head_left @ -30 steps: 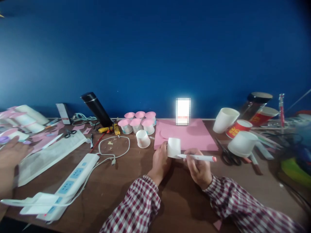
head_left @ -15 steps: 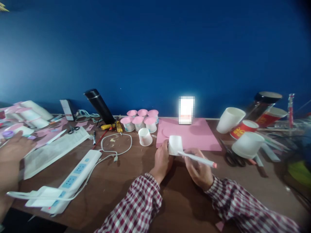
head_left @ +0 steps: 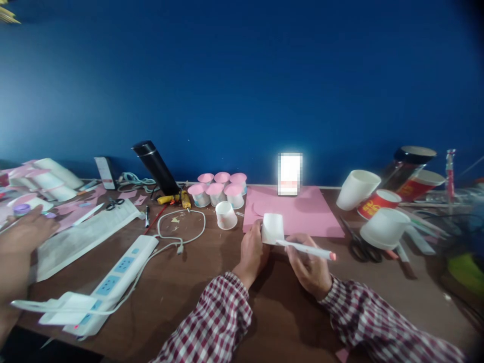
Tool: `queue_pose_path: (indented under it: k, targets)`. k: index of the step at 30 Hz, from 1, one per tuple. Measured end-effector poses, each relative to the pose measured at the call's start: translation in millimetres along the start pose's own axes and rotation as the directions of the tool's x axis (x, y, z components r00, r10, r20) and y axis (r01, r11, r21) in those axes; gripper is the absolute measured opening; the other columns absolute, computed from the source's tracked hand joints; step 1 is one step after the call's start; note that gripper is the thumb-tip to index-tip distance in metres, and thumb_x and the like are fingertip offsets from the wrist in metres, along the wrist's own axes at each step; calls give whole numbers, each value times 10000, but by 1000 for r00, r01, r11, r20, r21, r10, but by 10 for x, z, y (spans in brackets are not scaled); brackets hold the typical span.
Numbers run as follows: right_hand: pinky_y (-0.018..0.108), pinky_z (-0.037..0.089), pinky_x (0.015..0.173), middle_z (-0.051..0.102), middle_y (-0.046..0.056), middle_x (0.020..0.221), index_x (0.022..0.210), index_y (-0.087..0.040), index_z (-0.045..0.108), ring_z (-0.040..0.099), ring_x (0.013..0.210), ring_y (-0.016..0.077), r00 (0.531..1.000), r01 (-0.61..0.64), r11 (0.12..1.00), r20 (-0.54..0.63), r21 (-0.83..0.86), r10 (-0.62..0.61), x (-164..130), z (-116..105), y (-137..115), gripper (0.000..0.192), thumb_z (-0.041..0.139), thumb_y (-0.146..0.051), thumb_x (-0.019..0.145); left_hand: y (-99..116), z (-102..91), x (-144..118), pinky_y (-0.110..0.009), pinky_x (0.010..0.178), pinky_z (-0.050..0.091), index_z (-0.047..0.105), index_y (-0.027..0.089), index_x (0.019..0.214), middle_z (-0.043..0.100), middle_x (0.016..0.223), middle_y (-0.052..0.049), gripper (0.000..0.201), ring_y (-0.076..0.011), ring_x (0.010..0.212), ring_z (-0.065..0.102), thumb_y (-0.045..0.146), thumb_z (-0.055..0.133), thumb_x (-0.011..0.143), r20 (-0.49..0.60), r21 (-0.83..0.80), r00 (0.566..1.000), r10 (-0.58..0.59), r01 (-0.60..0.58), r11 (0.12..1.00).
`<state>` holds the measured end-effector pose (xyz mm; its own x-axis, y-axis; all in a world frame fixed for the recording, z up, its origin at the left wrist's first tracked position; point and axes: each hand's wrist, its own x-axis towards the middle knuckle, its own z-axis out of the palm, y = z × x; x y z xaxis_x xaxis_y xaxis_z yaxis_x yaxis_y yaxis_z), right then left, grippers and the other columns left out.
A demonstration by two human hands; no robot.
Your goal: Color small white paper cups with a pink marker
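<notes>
You are gripping a small white paper cup with your left hand, fingers closed around its near side. The cup is sitting at the near edge of the pink paper sheet, mouth down and flat base up, so its long axis is running roughly upright, tilted a little toward you. Its wall is showing no print that can be read.

Your right hand is closed around a white marker. The marker is lying almost level, its long axis running left to right: the writing end is pointing left and touching the cup's lower wall, while the pink-capped end is pointing right, away from the cup. No lettering on the barrel can be made out.

To the right of the pink sheet, a red paper cup is carrying yellow lettering, too blurred to read, and black scissors are lying just beside the sheet's near right corner. At the sheet's far edge a bright screen is standing, pixelated. To the sheet's left, a cluster of pink-topped cups is standing, with one more white cup nearer the sheet. Far left of the sheet, another person's hand is resting over papers.
</notes>
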<state>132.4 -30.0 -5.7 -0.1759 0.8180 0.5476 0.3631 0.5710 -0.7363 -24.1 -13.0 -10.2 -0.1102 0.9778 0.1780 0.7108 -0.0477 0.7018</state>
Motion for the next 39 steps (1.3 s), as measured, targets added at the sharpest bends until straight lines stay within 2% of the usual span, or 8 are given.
queue_pose_path:
  k: [11, 18, 24, 28, 39]
  targets:
    - [254, 480, 571, 599, 17, 735, 928, -204, 556, 586, 602, 141, 1000, 3, 1000, 9, -8, -2, 11, 0, 11, 67, 524, -219, 872, 43, -24, 6, -352, 788, 452, 523, 179, 1138, 681, 1055, -104, 307, -271, 945, 630, 198, 462, 838, -2, -20, 1000, -8, 8, 1000]
    - [245, 474, 557, 600, 5, 722, 920, -210, 549, 589, 591, 138, 1000, 18, 999, -9, -26, -18, 13, -8, 31, 56, 517, -215, 874, 26, -19, -11, -362, 839, 447, 477, 154, 1197, 662, 1110, -127, 397, -270, 994, 618, 137, 454, 801, 7, -3, 999, 34, -34, 999]
    - [233, 465, 530, 592, 2, 709, 923, -202, 544, 573, 580, 134, 1000, 22, 999, 6, -30, -22, 14, -8, 16, 58, 513, -223, 878, 31, 1, -9, -359, 874, 436, 448, 168, 1224, 650, 1138, -125, 400, -270, 1056, 597, 195, 472, 825, 11, 16, 1000, 5, -5, 1000]
    - [243, 472, 559, 591, 16, 741, 901, -195, 551, 576, 613, 140, 999, 51, 998, 13, -42, -50, 22, -6, -6, 60, 503, -227, 883, 32, 6, -12, -365, 876, 433, 386, 152, 1283, 631, 1167, -142, 482, -279, 1052, 598, 206, 489, 815, 21, 47, 1000, -8, 7, 999]
    - [236, 467, 562, 592, 14, 754, 901, -201, 547, 572, 615, 134, 997, 77, 994, 29, -78, -75, 30, -27, -31, 52, 498, -213, 886, 38, -1, -19, -369, 888, 431, 351, 130, 1314, 617, 1190, -165, 501, -293, 1073, 593, 203, 468, 832, 30, 63, 1000, 7, -9, 998]
